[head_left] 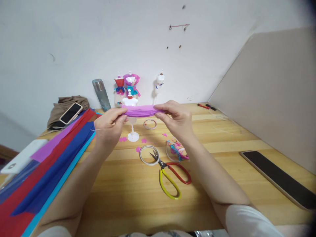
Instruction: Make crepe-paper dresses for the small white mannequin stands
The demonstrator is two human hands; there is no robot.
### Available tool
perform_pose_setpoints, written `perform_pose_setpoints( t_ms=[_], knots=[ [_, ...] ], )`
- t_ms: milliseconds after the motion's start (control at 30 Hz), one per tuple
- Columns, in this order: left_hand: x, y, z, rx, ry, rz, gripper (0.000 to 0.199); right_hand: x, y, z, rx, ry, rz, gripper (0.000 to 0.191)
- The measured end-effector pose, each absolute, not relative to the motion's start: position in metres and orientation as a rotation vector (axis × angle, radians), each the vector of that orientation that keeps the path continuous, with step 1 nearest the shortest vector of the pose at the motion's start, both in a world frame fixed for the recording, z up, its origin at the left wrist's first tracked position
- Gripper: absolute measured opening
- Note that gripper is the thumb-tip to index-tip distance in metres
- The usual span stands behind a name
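Note:
A strip of purple crepe paper point(141, 111), gathered in folds, is stretched level between my two hands. My left hand point(108, 125) pinches its left end between thumb and fingers, and my right hand point(176, 118) pinches the right end. Just behind the strip stands a small white mannequin point(133, 135) on a round base; the paper hides its middle. Below my hands, scissors point(161, 164) with one yellow and one red handle lie on the table, their blades inside a roll of clear tape point(140, 155). Small pink paper flowers point(144, 141) are scattered near the mannequin's base.
Colored paper sheets point(61, 164) cover the left side beside a phone point(71, 113) and brown cloth point(66, 102). A bottle point(101, 93) and dressed mini mannequins point(130, 82) stand by the wall. Another tape roll point(150, 124), paper scraps point(177, 149) and a dark phone point(278, 177) lie around.

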State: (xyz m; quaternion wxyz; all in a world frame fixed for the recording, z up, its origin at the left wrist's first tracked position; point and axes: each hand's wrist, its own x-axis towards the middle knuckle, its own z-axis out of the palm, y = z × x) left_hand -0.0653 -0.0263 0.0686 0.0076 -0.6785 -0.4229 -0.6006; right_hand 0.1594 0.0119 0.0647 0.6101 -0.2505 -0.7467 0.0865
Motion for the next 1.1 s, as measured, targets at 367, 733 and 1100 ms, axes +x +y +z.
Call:
perform_pose_setpoints(
  t_ms=[367, 733, 1100],
  knots=[
    [-0.0614, -0.0221, 0.0637, -2.116, -1.413, -2.029, 0.03, 0.1595, 0.0174, 0.0608, -0.599, -1.763, 0.078, 0.01],
    [-0.064, -0.0219, 0.0653, -2.13, -1.383, -1.945, 0.021, 0.1594, 0.0159, 0.0619, -0.604, -1.771, 0.066, 0.009],
    [-0.0653, -0.0213, 0.0645, -2.106, -1.355, -1.86, 0.015, 0.1567, 0.0164, 0.0577, -0.61, -1.757, 0.06, 0.009]
  ],
)
